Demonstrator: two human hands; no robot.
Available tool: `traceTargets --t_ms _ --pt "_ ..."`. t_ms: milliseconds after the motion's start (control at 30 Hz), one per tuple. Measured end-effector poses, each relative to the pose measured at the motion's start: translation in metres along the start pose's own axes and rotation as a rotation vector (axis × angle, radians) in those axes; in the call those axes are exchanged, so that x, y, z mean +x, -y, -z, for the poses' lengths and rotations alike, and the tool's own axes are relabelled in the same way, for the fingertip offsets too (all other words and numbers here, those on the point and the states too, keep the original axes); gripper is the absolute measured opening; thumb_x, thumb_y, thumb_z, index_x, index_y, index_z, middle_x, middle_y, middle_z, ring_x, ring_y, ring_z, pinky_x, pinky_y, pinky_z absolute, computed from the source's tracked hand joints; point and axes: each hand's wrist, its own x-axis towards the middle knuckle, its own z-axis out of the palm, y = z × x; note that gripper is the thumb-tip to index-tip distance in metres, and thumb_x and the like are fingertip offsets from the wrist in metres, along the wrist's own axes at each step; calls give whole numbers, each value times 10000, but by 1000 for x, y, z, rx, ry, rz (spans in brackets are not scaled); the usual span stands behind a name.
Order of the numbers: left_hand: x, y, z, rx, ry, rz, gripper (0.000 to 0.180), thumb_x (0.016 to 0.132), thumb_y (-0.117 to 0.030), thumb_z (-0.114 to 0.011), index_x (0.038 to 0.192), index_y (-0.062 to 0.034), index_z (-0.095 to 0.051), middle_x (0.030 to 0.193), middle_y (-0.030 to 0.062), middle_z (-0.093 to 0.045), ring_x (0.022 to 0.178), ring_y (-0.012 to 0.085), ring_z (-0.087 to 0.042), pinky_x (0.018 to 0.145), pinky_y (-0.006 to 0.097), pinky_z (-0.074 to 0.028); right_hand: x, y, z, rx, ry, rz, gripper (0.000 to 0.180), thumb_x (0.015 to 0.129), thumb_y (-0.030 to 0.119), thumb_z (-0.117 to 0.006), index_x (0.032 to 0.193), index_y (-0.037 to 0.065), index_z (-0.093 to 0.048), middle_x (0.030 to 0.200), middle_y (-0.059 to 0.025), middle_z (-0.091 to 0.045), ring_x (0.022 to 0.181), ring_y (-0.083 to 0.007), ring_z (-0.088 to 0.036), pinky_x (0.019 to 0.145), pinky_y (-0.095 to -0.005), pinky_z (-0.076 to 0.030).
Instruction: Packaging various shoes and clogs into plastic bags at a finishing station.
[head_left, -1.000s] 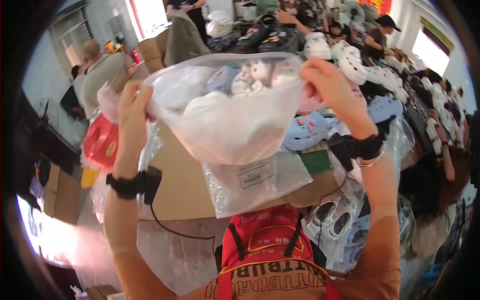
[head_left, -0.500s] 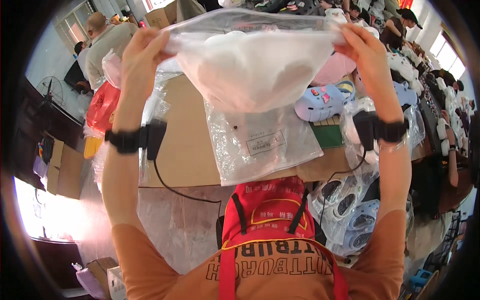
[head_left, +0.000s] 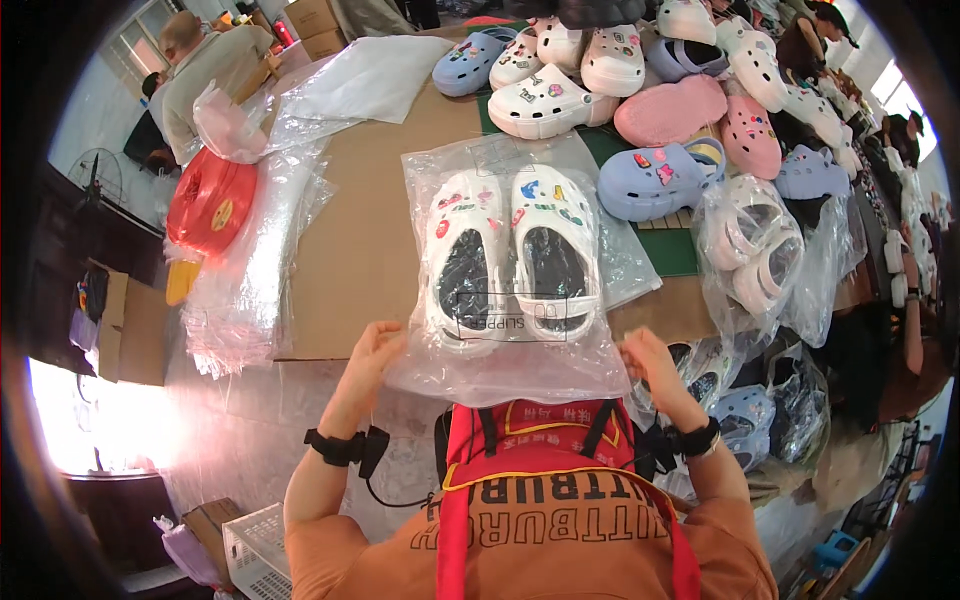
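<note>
A pair of white clogs (head_left: pixel 468 235) with colourful charms lies inside a clear plastic bag (head_left: pixel 510 375), side by side on the cardboard-topped table. The bag's printed panel shows over the clogs, and its near edge hangs close to my body. At the bag's near left edge is my left hand (head_left: pixel 375 360), fingers curled together on the plastic. My right hand (head_left: pixel 655 372) sits at the opposite edge, its fingers also bent in against the film. Beneath the bagged pair, another flat clear bag (head_left: pixel 630 265) sticks out on the right.
Loose clogs crowd the far right, among them a blue clog (head_left: pixel 655 180) and a pink clog (head_left: pixel 670 108). A bagged pair (head_left: pixel 755 240) lies by the right edge. Leftward are stacked clear bags (head_left: pixel 245 310), a red twine roll (head_left: pixel 210 205) and white sheets (head_left: pixel 370 80). People work beyond.
Both hands have come down and toward me from their raised position. The bag they held up now lies on the table with the white clogs visible inside.
</note>
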Motion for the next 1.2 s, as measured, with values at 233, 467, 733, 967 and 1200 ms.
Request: traceTargets --t_ms 233,467,733,967,1200 --pt "22 -12 -18 404 474 56 300 884 -219 -410 844 11 -598 827 47 -576 731 124 -484 643 304 -399 57 -17 3 -208 381 -40 565 832 465 -505 1081 -42 -488 1033 -58 -522 851 -110 -484 651 -290 -428" --pt "29 23 55 150 604 300 445 821 -29 -524 1251 -46 -413 1233 175 -425 1079 222 -439 914 314 -356 26 17 -49 447 132 -112 1033 574 376 -783 1248 -95 -158 1149 -209 -425 1060 -261 -460 791 -376 -468" --pt "36 -62 9 884 262 -598 365 794 -67 -521 1147 27 -505 1125 256 -491 1060 376 -449 925 420 -353 42 18 -21 412 356 -184 251 716 338 -694 651 128 -571 469 39 -405 333 -82 -315 323 -228 -218" --pt "23 -159 -34 976 8 -865 324 776 -25 -518 1098 -6 -551 1051 232 -544 939 365 -522 825 405 -427 45 37 -15 750 647 -56 231 862 315 -549 701 151 -524 497 96 -325 372 -14 -255 325 -171 -172" --pt "-11 -202 -119 513 497 -1056 547 852 -400 -466 1227 -6 -411 1270 198 -406 1132 354 -429 862 395 -410 -3 30 5 1160 182 195 226 885 277 -509 1006 94 -564 700 28 -555 490 -37 -460 372 -142 -361"
